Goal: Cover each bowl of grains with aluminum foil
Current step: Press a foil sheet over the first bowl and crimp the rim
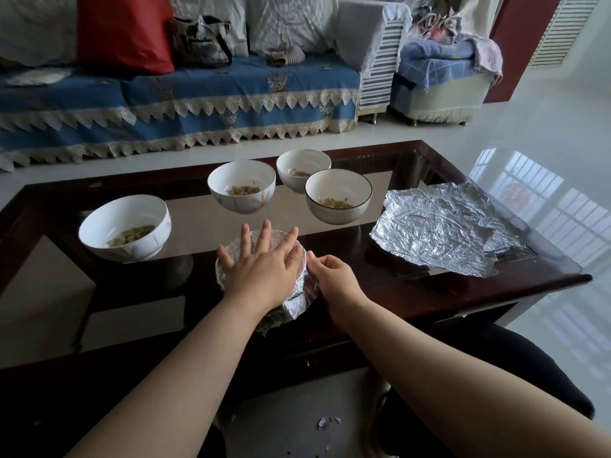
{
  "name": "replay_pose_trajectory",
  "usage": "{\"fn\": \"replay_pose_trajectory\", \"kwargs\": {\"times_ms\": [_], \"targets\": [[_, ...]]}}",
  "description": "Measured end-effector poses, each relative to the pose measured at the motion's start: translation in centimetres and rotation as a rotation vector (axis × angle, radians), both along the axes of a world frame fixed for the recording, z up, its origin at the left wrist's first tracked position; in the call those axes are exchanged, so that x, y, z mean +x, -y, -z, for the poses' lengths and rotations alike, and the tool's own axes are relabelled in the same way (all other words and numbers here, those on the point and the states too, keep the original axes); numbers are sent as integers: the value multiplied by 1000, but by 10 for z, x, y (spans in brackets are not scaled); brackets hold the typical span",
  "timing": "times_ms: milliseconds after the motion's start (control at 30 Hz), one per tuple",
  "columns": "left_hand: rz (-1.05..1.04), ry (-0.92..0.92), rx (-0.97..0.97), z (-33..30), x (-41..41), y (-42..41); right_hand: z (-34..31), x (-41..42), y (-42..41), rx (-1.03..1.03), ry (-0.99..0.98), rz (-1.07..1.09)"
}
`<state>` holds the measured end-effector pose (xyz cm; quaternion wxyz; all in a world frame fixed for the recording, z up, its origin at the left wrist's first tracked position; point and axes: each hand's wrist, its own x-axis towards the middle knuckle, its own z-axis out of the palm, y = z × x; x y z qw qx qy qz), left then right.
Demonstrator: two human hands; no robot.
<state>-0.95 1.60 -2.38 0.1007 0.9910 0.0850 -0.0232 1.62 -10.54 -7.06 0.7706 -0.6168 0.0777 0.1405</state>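
A foil-wrapped bowl [299, 300] stands near the table's front edge. My left hand [261, 262] lies flat on its top with straight, spread fingers. At the bowl's right side my right hand [330, 274] pinches the foil against the rim with curled fingers. Several uncovered white bowls hold a few grains: one at the left [127, 224], one in the middle [241, 185], one behind [302, 168] and a dark-rimmed one [337, 195]. Loose crumpled foil sheets [439, 228] lie on the table at the right.
The dark wooden table with a glass top [413, 285] has its right edge beside the foil sheets. A blue-covered sofa [165, 104] stands beyond it, with an armchair [443, 84] at the back right. Small foil scraps [325, 421] lie on the floor below.
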Motion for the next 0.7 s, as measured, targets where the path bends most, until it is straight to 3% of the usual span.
{"fn": "replay_pose_trajectory", "kwargs": {"times_ms": [233, 400, 700], "targets": [[-7, 1, 5, 0, 0, 1, -9, 1, -5, -164, -31, 22], [-14, -3, 3, -1, 1, 1, -6, 5, -8, -459, 134, -35], [-21, -9, -2, -1, 1, 0, -10, 7, -7, -710, 288, -139]]}}
